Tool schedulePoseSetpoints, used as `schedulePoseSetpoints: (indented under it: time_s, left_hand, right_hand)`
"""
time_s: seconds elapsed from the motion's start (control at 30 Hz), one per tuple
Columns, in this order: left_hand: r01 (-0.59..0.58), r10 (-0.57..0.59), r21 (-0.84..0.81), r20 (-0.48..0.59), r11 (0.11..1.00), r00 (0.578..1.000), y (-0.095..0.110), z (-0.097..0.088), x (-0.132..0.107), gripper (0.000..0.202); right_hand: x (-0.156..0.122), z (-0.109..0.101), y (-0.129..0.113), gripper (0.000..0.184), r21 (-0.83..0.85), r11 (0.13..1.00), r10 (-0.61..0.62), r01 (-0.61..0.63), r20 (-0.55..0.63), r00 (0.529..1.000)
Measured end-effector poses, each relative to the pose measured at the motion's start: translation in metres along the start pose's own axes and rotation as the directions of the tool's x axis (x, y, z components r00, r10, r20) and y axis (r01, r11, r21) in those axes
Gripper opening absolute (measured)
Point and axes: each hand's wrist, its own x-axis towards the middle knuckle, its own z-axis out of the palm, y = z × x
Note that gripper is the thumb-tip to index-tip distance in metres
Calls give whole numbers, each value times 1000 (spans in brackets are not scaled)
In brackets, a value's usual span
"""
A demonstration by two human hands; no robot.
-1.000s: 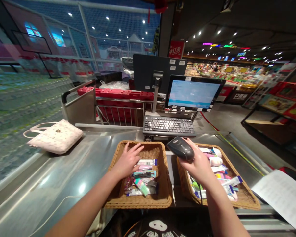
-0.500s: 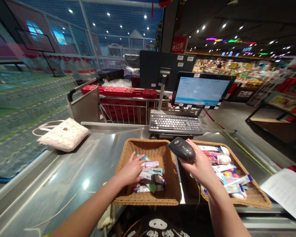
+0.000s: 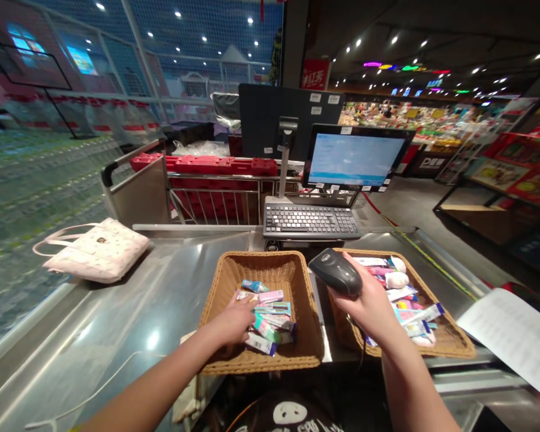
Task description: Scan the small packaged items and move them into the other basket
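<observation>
My left hand (image 3: 233, 323) reaches into the left wicker basket (image 3: 225, 276), its fingers curled on the small packaged items (image 3: 270, 318) piled there; which one it grips I cannot make out. My right hand (image 3: 369, 303) is closed on a black barcode scanner (image 3: 336, 272), held above the gap between the two baskets and pointing left. The right wicker basket (image 3: 454, 339) under that hand holds several small tubes and packets (image 3: 405, 300).
A keyboard (image 3: 310, 221) and a lit monitor (image 3: 353, 159) stand behind the baskets on the steel counter (image 3: 130, 324). A cream handbag (image 3: 96, 258) lies at the left. A printed sheet (image 3: 517, 339) lies at the right edge. Red shopping carts (image 3: 216, 180) stand behind.
My left hand has drawn back from the far side of the left basket to the near pile of items. The scanner in my right hand has stayed about where it was.
</observation>
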Motion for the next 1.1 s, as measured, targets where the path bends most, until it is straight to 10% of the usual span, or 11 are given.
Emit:
schedulePoseSetpoints:
  time_s: [0.23, 0.5, 0.8, 1.1]
  left_hand:
    - [26, -26, 2, -105, 1000, 994, 29, -44, 35, 33]
    - [-204, 193, -9, -281, 979, 940, 108, -78, 113, 34]
    - [-398, 392, 21, -230, 917, 891, 217, -44, 192, 16]
    - [-241, 241, 3, -10, 971, 970, 238, -10, 217, 19]
  right_hand:
    - [-8, -50, 22, 46, -28, 999, 35, -36, -33, 999]
    - [-23, -110, 67, 52, -130, 986, 83, -107, -176, 981]
    - [-42, -148, 113, 48, -141, 970, 156, -198, -259, 953]
    - [-53, -162, 148, 52, -122, 971, 169, -206, -261, 950]
